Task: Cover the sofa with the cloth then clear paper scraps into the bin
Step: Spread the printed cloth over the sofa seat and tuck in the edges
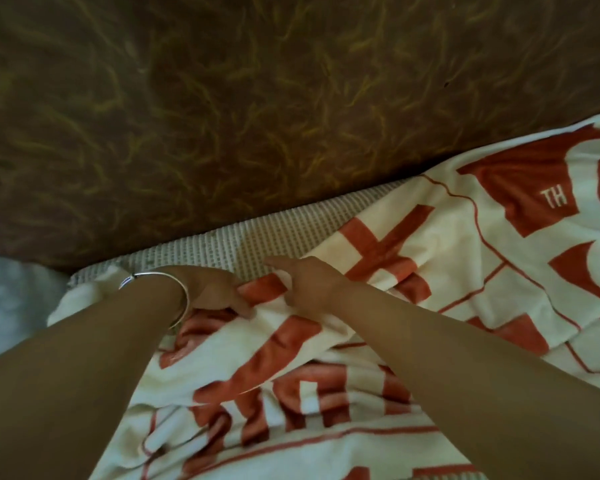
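Note:
A cream cloth (413, 271) with red-orange shapes and letters lies rumpled over the sofa seat, filling the lower right of the view. The sofa's brown backrest (222, 116) with a yellowish swirl pattern fills the upper part. My left hand (212, 292), a silver bangle on its wrist, pinches a fold of the cloth close to the backrest. My right hand (309, 282) grips the same bunched edge right beside it, one finger stretched out to the left. No paper scraps or bin are in sight.
A strip of pale grid-textured mat (243, 244) shows between the cloth and the backrest. A light grey-white area (11, 299) lies at the left edge past the sofa.

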{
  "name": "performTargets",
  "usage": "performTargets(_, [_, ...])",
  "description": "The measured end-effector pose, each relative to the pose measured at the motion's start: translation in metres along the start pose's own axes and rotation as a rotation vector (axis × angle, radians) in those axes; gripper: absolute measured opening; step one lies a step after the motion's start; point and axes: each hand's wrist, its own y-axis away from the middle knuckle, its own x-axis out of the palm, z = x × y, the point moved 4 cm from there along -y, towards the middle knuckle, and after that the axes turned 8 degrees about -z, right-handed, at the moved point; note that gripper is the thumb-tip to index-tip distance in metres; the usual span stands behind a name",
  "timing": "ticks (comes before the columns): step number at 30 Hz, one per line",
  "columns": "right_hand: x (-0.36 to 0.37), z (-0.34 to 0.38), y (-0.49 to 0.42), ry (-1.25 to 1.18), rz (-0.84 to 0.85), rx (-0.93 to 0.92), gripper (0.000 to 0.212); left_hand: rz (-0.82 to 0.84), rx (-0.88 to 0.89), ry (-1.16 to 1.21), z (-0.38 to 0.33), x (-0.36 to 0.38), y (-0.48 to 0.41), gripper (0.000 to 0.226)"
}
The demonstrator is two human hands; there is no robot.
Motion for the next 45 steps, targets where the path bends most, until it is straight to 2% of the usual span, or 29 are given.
performTargets(2, [0.007,0.016,-0.007,-0.014,-0.085,0.003,0.039,-0.190,0.101,0.018,0.008,-0.009,0.007,0.012])
performTargets(4, [0.014,0.028,-0.013,0.002,-0.190,0.064,0.029,-0.383,0.177,0.087,0.025,-0.018,0.015,0.021])
performTargets(5, [0.018,0.031,-0.016,0.029,-0.223,0.103,0.030,-0.343,0.169,0.109,0.034,-0.019,0.022,0.030])
performTargets(6, [0.024,0.037,-0.017,0.062,-0.241,0.131,0.033,-0.235,0.144,0.086,0.047,-0.015,0.027,0.040])
performTargets(8, [0.036,0.057,-0.018,0.084,-0.239,0.129,0.042,-0.022,0.092,-0.120,0.082,0.000,0.030,0.065])
performTargets(10, [0.052,0.078,-0.017,0.034,-0.120,0.086,0.055,0.055,0.101,-0.293,0.110,0.008,0.037,0.092])
performTargets(11, [0.062,0.090,-0.017,0.032,-0.024,0.079,0.058,0.055,0.127,-0.313,0.123,0.012,0.037,0.098])
performTargets(13, [0.081,0.110,-0.016,0.172,0.149,0.083,0.051,0.004,0.121,-0.376,0.142,0.017,0.043,0.085])
performTargets(15, [0.094,0.127,-0.014,0.428,0.219,0.047,0.032,-0.116,0.149,-0.538,0.152,0.017,0.048,0.057])
performTargets(17, [0.091,0.136,-0.016,0.521,0.063,-0.002,0.022,-0.063,0.160,-0.498,0.159,0.018,0.052,0.038])
performTargets(19, [0.074,0.135,-0.020,0.433,-0.275,0.013,0.020,0.081,0.076,-0.215,0.173,0.023,0.052,0.025])
performTargets(21, [0.055,0.122,-0.029,0.352,-0.549,0.098,0.024,0.006,0.043,-0.083,0.183,0.021,0.052,0.021])
performTargets(22, [0.053,0.115,-0.033,0.365,-0.574,0.146,0.026,-0.126,0.035,-0.111,0.188,0.017,0.046,0.024])
performTargets(24, [0.061,0.111,-0.040,0.436,-0.517,0.190,0.032,-0.416,0.042,-0.075,0.193,0.010,0.039,0.027])
performTargets(25, [0.067,0.114,-0.042,0.448,-0.492,0.184,0.035,-0.468,0.041,0.014,0.196,0.008,0.035,0.030])
performTargets(26, [0.074,0.119,-0.040,0.448,-0.478,0.154,0.038,-0.448,0.050,0.096,0.197,0.007,0.034,0.041])
performTargets(28, [0.088,0.134,-0.037,0.460,-0.414,0.035,0.044,-0.267,0.036,0.245,0.193,0.008,0.043,0.071])
performTargets(29, [0.095,0.139,-0.037,0.477,-0.357,-0.022,0.048,-0.197,0.021,0.232,0.194,0.009,0.048,0.084])
performTargets(30, [0.102,0.143,-0.036,0.475,-0.293,-0.046,0.051,-0.142,0.007,0.129,0.196,0.012,0.051,0.087])
performTargets(32, [0.109,0.150,-0.034,0.447,-0.197,-0.032,0.051,-0.069,-0.022,-0.179,0.203,0.014,0.057,0.062])
performTargets(33, [0.110,0.153,-0.034,0.435,-0.202,-0.026,0.048,-0.064,-0.033,-0.231,0.207,0.015,0.056,0.044])
performTargets(34, [0.109,0.159,-0.034,0.423,-0.247,-0.027,0.042,-0.063,-0.027,-0.184,0.209,0.015,0.055,0.028])
performTargets(35, [0.109,0.164,-0.034,0.379,-0.314,-0.029,0.034,-0.070,-0.043,-0.026,0.211,0.014,0.057,0.015])
performTargets(37, [0.109,0.177,-0.032,0.133,-0.370,0.050,0.022,-0.149,-0.098,0.352,0.218,0.010,0.059,0.012])
performTargets(38, [0.115,0.182,-0.033,-0.020,-0.304,0.115,0.024,-0.211,-0.094,0.475,0.225,0.007,0.056,0.016])
performTargets(40, [0.137,0.192,-0.035,-0.156,-0.037,0.183,0.040,-0.263,-0.073,0.560,0.237,0.004,0.052,0.020])
performTargets(42, [0.159,0.203,-0.032,-0.173,0.203,0.178,0.064,-0.151,-0.059,0.573,0.244,0.007,0.059,0.027])
performTargets(44, [0.174,0.211,-0.031,-0.012,0.258,0.100,0.079,0.113,-0.083,0.581,0.253,0.016,0.071,0.054])
performTargets(45, [0.180,0.215,-0.031,0.161,0.243,0.032,0.076,0.207,-0.059,0.474,0.257,0.021,0.077,0.066])
